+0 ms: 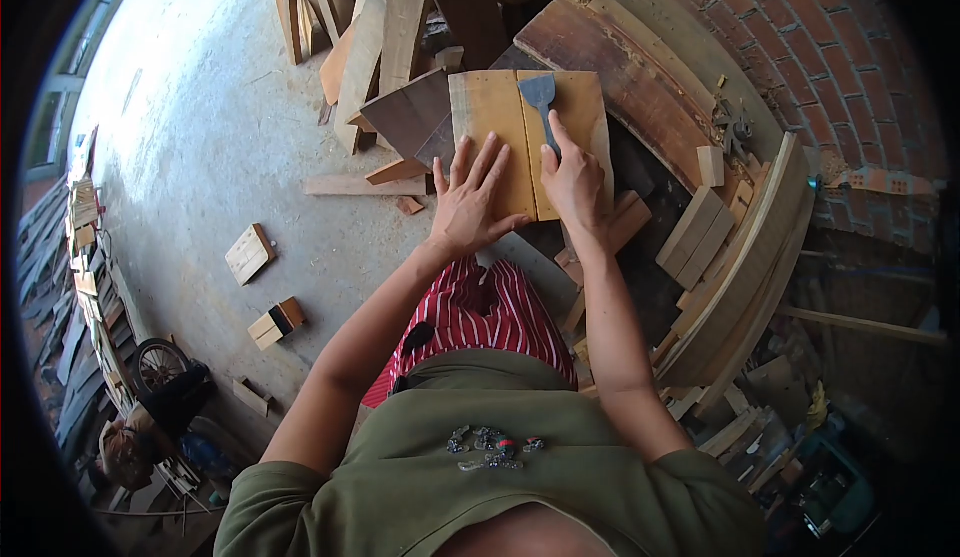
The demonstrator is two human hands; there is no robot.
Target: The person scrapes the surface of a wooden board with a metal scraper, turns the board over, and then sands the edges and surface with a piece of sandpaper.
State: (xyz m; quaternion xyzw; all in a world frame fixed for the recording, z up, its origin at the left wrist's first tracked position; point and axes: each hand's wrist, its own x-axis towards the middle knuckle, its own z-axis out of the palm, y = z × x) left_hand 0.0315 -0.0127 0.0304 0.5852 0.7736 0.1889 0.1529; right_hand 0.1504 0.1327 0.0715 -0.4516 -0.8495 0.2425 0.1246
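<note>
A yellowish wooden panel [480, 107] made of two boards lies in front of me, a dark seam running down its middle. Spread flat over its left board is my left hand [473, 192], fingers pointing away from me. My right hand [575, 185] grips a blue-grey scraper [538, 92] by its handle, index finger stretched along it. The scraper's wide blade rests over the right board near the far edge, beside the seam. Most of the handle is hidden under my right palm.
Offcuts and planks [400, 27] lean in a pile beyond the panel. A long reddish-brown board [620, 82] lies at the far right, near a brick wall [830, 47]. Stacked timber [735, 277] stands to my right. Small wood blocks [250, 254] sit on the concrete floor at left.
</note>
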